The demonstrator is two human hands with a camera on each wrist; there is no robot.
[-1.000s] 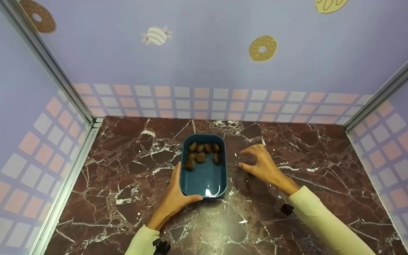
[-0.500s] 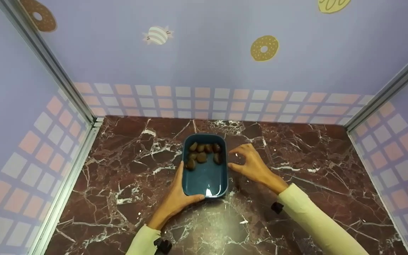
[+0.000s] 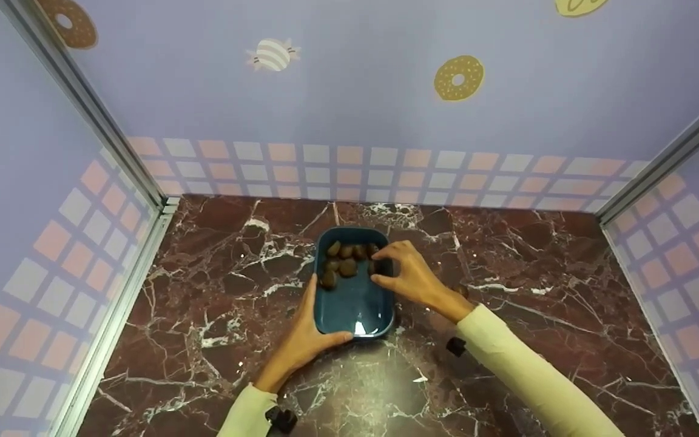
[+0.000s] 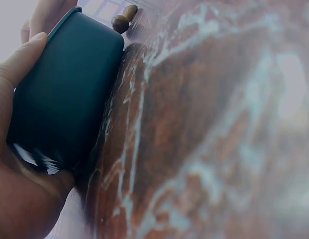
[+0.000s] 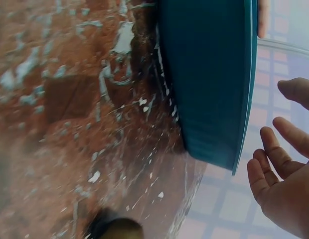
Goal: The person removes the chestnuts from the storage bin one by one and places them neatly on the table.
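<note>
A teal rectangular container [image 3: 352, 306] stands on the marble-patterned table with several brown chestnuts [image 3: 347, 267] inside, mostly toward its far end. My left hand [image 3: 304, 337] grips it at the near left corner, fingers along the left side and thumb on the near rim. My right hand [image 3: 413, 276] hovers over the right rim, thumb and fingers apart around the chestnuts at that side and partly hiding them. In the right wrist view, its relaxed fingers [image 5: 278, 154] hold nothing.
Two round brown things [image 4: 120, 23] lie on the table past the container in the left wrist view. Another brown rounded thing [image 5: 122, 230] shows at the bottom of the right wrist view. Purple walls with printed tiles [image 3: 349, 175] enclose the table [image 3: 234, 291].
My right hand has moved left from the table beside the container to over its right rim. The left hand keeps its grip, and the container stays in place.
</note>
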